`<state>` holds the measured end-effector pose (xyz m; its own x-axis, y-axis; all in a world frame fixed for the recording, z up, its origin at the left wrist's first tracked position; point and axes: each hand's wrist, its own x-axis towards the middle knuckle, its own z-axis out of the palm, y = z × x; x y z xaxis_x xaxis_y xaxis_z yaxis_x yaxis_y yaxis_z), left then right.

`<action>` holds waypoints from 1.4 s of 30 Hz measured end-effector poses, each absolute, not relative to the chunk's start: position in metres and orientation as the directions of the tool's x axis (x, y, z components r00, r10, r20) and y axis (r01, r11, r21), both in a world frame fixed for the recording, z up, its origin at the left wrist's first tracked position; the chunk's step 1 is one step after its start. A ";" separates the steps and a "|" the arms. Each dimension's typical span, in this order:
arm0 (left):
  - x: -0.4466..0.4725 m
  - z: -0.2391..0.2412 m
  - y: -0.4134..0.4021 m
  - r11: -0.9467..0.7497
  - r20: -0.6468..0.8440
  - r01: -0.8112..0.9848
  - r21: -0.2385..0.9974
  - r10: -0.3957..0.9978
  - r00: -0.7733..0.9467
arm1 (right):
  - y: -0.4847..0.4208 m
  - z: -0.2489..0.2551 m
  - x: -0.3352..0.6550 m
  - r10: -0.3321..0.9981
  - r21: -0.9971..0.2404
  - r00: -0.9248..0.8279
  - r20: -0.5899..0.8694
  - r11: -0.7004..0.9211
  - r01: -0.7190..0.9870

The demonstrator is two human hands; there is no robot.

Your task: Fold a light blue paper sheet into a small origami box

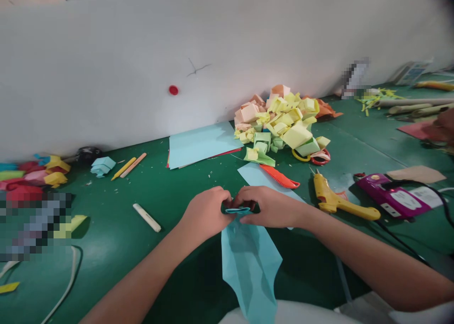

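A sheet of light blue paper (pixel 248 262) hangs down toward me, its top end folded over in a small flat roll. My left hand (pixel 209 210) pinches the left side of that folded end. From the right, my right hand (pixel 264 205) grips the other side, thumb below and fingers curled above. The two hands almost meet at the fold, and some fingertips are hidden. Just beyond my right hand lie a blue paper strip (pixel 248 173) and an orange-red cutter (pixel 280 177). A yellow glue gun (pixel 340 203) rests right of it.
Folded yellow, peach and green paper pieces (pixel 291 120) are heaped by the white partition (pixel 124 68). Blue sheets (pixel 205 144) lie beside them. Scissors (pixel 319 156), a purple power strip (pixel 393 196) and a black cable are right; a white stick (pixel 146 217) and colourful folded paper (pixel 35 177) are left.
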<state>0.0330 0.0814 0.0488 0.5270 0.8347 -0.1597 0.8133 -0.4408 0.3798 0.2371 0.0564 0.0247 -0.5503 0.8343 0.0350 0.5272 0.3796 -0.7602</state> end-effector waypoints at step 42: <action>0.028 0.051 0.074 -0.418 -0.074 0.788 0.452 0.862 0.501 | 0.049 0.024 0.227 0.942 -0.759 -0.335 -0.011 0.210 0.616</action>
